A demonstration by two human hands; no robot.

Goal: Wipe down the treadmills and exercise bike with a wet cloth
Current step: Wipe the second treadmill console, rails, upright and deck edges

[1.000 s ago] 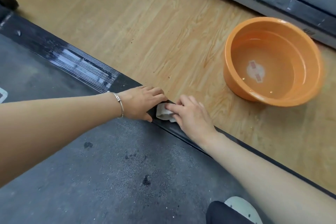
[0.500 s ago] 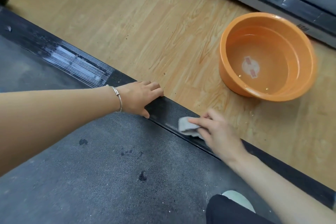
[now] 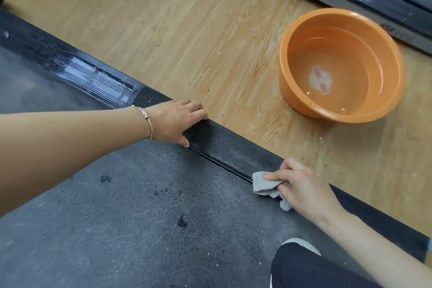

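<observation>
On treadmill rail [image 3: 233,147], grey cloth [image 3: 263,182] in pinch of right hand [image 3: 304,189], left hand [image 3: 175,121] flat; basin label [image 3: 320,79] illegible.

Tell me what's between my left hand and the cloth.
In the head view, only a bare stretch of the treadmill's black side rail lies between the left hand and the grey cloth, which the right hand holds.

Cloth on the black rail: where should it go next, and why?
Probably slide the cloth, pinched by the right hand, along the side rail toward the near end: that stretch looks matte and dry, while the ribbed stretch beyond the left hand already shines wet.
</observation>
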